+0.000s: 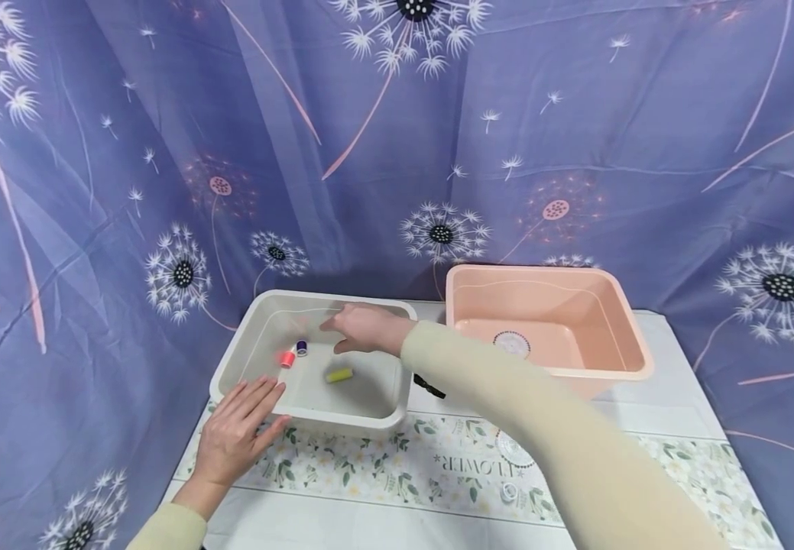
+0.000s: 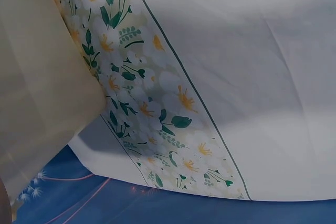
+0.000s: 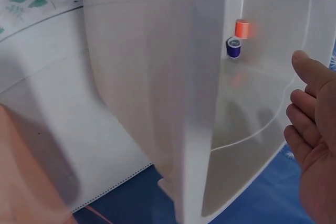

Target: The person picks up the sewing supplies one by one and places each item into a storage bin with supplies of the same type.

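A white plastic bin (image 1: 362, 416) stands at the left of the table with three thread spools lying in it. The orange-red spool (image 1: 287, 359) and the dark blue spool (image 1: 302, 347) sit close together toward the left, and the yellow spool (image 1: 339, 375) lies on its side nearer the middle. My left hand (image 1: 234, 428) rests at the front left rim, fingers straight. Over the back right part of the bin is my right hand (image 1: 365, 328); in the right wrist view its fingers (image 3: 304, 119) are loosely bent and hold nothing.
A pink bin (image 1: 548, 372) stands to the right of the white one. Between them lies a small black object (image 1: 429, 386). A small white ring (image 1: 509, 492) is near the front of the flowered tablecloth (image 1: 369, 470). A blue dandelion-print curtain (image 1: 383, 191) hangs behind the table.
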